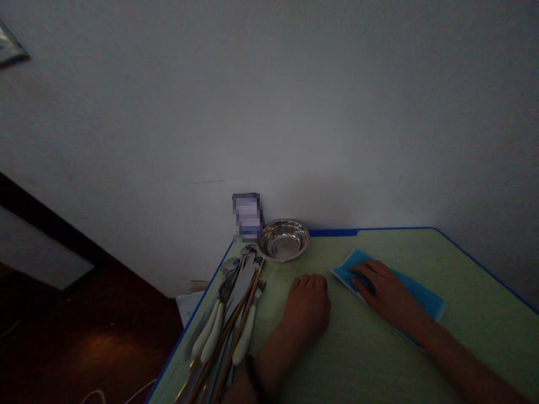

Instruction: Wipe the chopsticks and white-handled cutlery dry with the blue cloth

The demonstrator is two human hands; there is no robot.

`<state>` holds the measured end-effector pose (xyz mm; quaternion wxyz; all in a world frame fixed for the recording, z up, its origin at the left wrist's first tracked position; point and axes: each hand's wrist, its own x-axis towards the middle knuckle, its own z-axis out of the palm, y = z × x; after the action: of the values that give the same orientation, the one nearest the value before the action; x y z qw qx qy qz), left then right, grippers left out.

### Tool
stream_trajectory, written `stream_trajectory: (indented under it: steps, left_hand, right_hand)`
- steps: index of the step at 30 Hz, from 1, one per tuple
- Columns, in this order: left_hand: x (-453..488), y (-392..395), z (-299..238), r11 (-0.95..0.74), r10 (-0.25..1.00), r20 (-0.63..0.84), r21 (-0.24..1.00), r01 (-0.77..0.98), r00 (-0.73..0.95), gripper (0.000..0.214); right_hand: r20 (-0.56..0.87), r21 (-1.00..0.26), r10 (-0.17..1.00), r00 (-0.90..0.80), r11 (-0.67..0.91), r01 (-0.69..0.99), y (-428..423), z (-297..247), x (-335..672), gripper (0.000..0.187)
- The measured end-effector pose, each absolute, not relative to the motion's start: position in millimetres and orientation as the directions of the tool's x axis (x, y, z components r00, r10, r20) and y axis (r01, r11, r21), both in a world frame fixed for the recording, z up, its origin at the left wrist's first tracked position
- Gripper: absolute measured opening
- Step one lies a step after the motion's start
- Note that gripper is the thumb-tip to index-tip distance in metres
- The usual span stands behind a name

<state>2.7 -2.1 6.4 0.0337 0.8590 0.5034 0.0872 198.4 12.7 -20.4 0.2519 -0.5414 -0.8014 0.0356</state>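
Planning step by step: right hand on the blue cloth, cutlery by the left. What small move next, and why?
Probably the left hand should lift one piece from the cutlery pile: it rests empty beside it; the right hand lies on the blue cloth.

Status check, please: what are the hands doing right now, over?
Right hand flat on blue cloth. Left hand resting on table beside cutlery pile, holding nothing. Steel bowl behind, apart from both hands.

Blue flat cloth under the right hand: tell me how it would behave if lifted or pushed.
Probably floppy: the blue flat cloth lies thin and flat under the right hand. Likely light, so a push should slide or bunch it on the pale green table.
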Motion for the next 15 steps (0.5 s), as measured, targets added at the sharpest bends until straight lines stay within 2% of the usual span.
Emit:
stream_trajectory:
  steps: [7, 10, 15]
  left_hand:
    - [-24, 15, 44, -0.520, 0.846, -0.023, 0.188, 0.833, 0.533, 0.012]
    - [-51, 28, 68, -0.449, 0.878, -0.074, 0.207, 0.869, 0.472, 0.015]
    - [-97, 48, 88, -0.324, 0.935, -0.055, 0.271, 0.907, 0.350, 0.029]
  right_hand:
    - [0.354, -0.332, 0.885, -0.303, 0.422, 0.844, 14, -21, 199, 0.030]
    - [0.355, -0.338, 0.887, -0.296, 0.417, 0.844, 13, -21, 199, 0.029]
    - [0.375, -0.335, 0.881, -0.289, 0.420, 0.844, 14, -24, 200, 0.028]
